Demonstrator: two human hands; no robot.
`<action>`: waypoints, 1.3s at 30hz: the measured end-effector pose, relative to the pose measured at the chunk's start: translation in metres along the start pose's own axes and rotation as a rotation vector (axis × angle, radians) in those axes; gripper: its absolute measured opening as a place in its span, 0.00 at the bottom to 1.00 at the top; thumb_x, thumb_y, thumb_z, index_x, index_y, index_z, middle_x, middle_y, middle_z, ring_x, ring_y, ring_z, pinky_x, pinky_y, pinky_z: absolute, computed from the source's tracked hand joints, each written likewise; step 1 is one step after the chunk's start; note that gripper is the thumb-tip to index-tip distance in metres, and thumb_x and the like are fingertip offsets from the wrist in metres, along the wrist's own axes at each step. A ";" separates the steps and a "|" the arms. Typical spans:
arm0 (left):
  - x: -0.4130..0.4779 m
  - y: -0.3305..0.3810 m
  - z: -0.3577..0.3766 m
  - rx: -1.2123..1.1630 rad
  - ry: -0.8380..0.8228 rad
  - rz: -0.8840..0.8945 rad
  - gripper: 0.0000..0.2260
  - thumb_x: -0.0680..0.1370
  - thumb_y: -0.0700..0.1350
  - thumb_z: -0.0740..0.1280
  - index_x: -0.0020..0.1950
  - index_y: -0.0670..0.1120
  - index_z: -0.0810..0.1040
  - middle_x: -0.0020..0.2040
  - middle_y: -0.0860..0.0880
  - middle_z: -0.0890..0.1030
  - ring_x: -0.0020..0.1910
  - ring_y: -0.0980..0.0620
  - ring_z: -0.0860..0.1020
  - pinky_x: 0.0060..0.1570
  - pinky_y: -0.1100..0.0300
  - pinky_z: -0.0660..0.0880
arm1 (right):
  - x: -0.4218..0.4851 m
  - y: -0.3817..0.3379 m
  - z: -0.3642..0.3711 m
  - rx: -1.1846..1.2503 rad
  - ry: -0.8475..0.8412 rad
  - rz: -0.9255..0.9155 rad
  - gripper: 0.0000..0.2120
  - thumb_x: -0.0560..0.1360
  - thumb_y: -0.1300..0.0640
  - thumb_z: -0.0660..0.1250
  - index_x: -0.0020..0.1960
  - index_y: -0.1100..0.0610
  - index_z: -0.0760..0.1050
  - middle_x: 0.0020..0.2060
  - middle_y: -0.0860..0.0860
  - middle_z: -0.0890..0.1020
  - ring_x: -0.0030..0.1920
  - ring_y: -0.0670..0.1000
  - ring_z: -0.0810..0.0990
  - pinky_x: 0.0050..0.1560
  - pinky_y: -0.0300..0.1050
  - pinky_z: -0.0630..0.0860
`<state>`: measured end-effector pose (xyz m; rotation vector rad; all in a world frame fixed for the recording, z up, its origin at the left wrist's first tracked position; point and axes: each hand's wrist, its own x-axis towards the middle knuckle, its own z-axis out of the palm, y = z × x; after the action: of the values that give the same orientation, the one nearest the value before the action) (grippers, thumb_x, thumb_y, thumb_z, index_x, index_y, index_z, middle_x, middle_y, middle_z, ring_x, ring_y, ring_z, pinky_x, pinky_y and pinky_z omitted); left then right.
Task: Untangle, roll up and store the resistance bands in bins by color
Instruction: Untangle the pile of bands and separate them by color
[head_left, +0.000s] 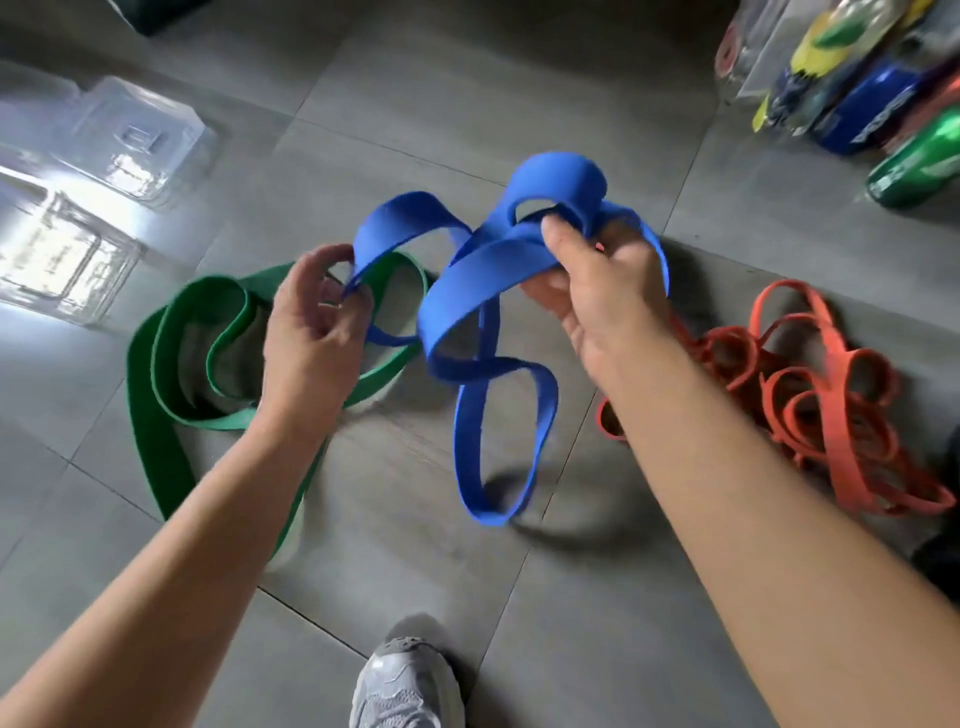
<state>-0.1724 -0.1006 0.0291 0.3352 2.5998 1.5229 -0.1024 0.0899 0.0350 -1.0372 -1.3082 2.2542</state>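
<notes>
Untangling is barely starting: I am watching the left hand (311, 322) and right hand (597, 280), each grip pinching the knotted blue band (558, 179) at centre; the green band (156, 405) at nine o'clock and orange bands (836, 415) at three are lying unrolled.

The left forearm (182, 545) and the right forearm (753, 493) are seen bare to the frame's edge; the left hand (311, 332) and the right hand (597, 301) are uncovered. One grey sports shoe (408, 686) with paler panels is worn.
</notes>
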 end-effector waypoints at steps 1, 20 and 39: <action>-0.006 -0.005 0.005 0.086 -0.023 0.040 0.13 0.73 0.46 0.66 0.53 0.63 0.75 0.48 0.49 0.74 0.42 0.49 0.76 0.41 0.54 0.73 | 0.003 0.006 -0.002 -0.124 0.021 -0.024 0.05 0.72 0.55 0.69 0.44 0.54 0.73 0.40 0.52 0.82 0.42 0.54 0.83 0.48 0.54 0.81; -0.087 -0.042 0.082 0.634 -0.587 -0.022 0.31 0.73 0.50 0.69 0.72 0.44 0.60 0.62 0.47 0.73 0.63 0.43 0.69 0.57 0.54 0.67 | -0.040 0.102 -0.193 -1.374 0.058 0.098 0.18 0.73 0.54 0.67 0.63 0.55 0.73 0.61 0.53 0.72 0.60 0.56 0.74 0.57 0.46 0.70; -0.048 0.101 0.066 0.455 -0.484 0.069 0.12 0.74 0.52 0.67 0.47 0.44 0.71 0.37 0.51 0.75 0.37 0.47 0.73 0.36 0.57 0.66 | -0.043 0.060 -0.182 -1.593 -0.266 0.158 0.20 0.71 0.49 0.67 0.60 0.56 0.73 0.57 0.55 0.74 0.61 0.56 0.74 0.60 0.45 0.70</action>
<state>-0.0992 -0.0088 0.0843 0.7345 2.5095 0.7166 0.0641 0.1435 -0.0544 -1.1661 -3.3087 1.0335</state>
